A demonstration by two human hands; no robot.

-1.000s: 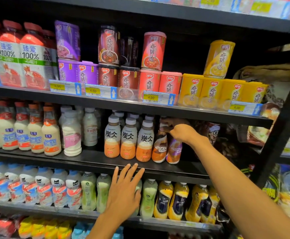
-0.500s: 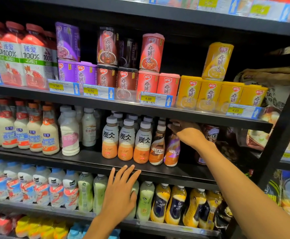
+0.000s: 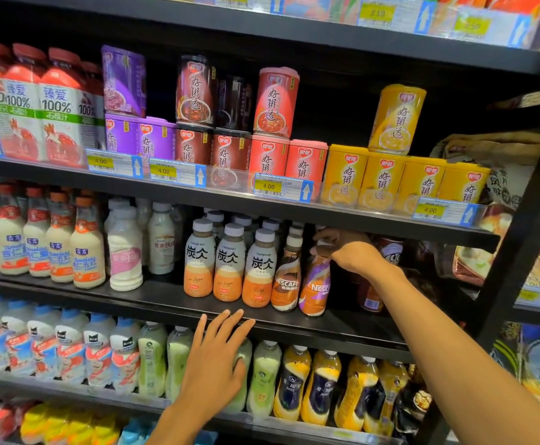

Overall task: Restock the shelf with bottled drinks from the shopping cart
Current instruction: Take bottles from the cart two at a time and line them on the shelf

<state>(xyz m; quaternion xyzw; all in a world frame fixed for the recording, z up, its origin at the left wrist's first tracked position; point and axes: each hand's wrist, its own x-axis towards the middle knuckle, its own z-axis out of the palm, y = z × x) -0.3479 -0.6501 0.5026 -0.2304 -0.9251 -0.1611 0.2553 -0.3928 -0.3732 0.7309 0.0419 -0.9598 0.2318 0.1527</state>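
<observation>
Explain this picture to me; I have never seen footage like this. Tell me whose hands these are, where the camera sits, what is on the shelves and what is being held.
There is no machine here. A person wears one wide-angle camera on the head, so you look forward and down along their own arms at a shop shelf. The right hand grips the cap end of a purple Nescafe bottle on the middle shelf, beside a brown Nescafe bottle and three orange latte bottles. The left hand is open and holds nothing, its fingers straight at that shelf's front edge; whether they touch it is unclear. Cans stand on the shelf above and green bottles below. The shopping cart is out of view.
</observation>
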